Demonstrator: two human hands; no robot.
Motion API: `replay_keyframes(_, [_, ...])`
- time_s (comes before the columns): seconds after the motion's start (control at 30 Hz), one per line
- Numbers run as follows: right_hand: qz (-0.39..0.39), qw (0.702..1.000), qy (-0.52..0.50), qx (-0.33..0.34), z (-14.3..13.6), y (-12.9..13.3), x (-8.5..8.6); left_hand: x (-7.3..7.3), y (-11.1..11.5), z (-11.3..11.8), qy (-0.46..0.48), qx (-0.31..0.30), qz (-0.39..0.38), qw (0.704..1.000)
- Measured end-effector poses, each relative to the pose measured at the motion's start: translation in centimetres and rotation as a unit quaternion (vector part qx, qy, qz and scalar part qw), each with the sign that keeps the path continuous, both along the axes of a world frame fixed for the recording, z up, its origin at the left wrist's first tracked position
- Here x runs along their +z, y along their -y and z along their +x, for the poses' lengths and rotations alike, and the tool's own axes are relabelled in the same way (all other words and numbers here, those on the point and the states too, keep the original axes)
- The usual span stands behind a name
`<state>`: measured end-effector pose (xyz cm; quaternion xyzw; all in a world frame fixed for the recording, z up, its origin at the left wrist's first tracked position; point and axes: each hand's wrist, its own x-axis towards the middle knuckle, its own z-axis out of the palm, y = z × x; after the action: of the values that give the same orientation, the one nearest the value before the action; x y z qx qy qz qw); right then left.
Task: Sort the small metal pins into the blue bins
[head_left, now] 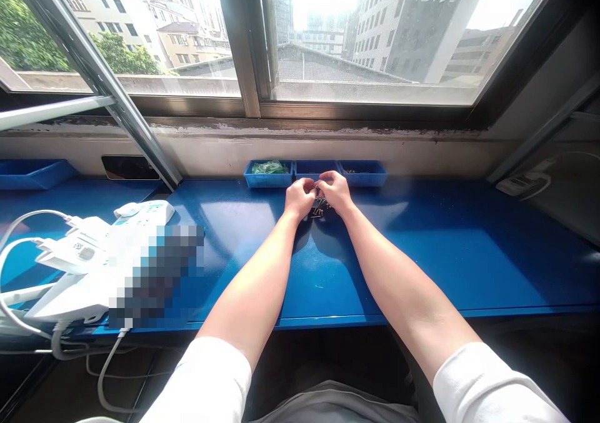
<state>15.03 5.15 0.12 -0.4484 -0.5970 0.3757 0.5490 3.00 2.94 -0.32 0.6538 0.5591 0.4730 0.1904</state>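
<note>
My left hand (299,199) and my right hand (335,192) meet in front of the middle blue bin (300,172), with fingertips pinched close together. A small thin piece seems to be between them, too tiny to name. Just below and partly behind my fingers, a little heap of small metal parts (319,210) lies on the blue tabletop (323,273); they look like screws or pins. The left blue bin (268,180) holds a green plastic bag (270,167). In the right blue bin (368,179) lie small thin parts. My hands partly hide the middle bin.
On the left stand a white power strip (150,213) with plugs and cables, and a pixelated dark object (159,273). Farther back are a phone-like dark slab (131,167) and another blue bin (37,176). A metal post (135,123) rises there. A white device (522,184) sits far right.
</note>
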Motion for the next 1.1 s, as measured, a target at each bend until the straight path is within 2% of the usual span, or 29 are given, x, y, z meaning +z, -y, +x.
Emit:
replay_keyframes(0.1, [-0.017, 0.999, -0.036, -0.003, 0.0, -0.1, 0.0, -0.2, -0.1, -0.1, 0.002, -0.005, 0.025, 1.0])
replay_keyframes(0.27, [-0.026, 0.999, -0.035, -0.005, 0.1, 0.1, 0.2, -0.1, -0.2, -0.2, -0.008, -0.006, 0.043, 0.999])
replay_keyframes(0.43, [0.019, 0.999, 0.009, -0.033, 0.2, -0.1, 0.0, 0.0, -0.2, -0.1, -0.059, 0.028, 0.035, 0.997])
replay_keyframes(0.53, [0.053, 0.998, 0.032, -0.017, 0.4, 0.0, 0.0, 0.0, -0.2, -0.1, -0.068, 0.038, 0.022, 0.997])
replay_keyframes(0.73, [0.048, 0.998, 0.048, -0.01, 0.8, 0.3, 0.2, 0.1, -0.2, -0.1, -0.049, 0.025, 0.026, 0.998])
replay_keyframes(0.8, [0.052, 0.997, 0.045, -0.035, 1.0, 0.2, 0.2, 0.0, -0.3, -0.1, -0.035, 0.032, 0.034, 0.998])
replay_keyframes(0.97, [0.098, 0.978, 0.101, -0.156, 2.0, -0.4, 0.3, -0.2, -0.5, -0.3, -0.023, 0.077, 0.011, 0.997])
replay_keyframes(1.1, [0.094, 0.96, 0.153, -0.216, 3.0, -1.0, 0.2, -0.3, -0.4, -0.4, -0.035, 0.073, -0.01, 0.997])
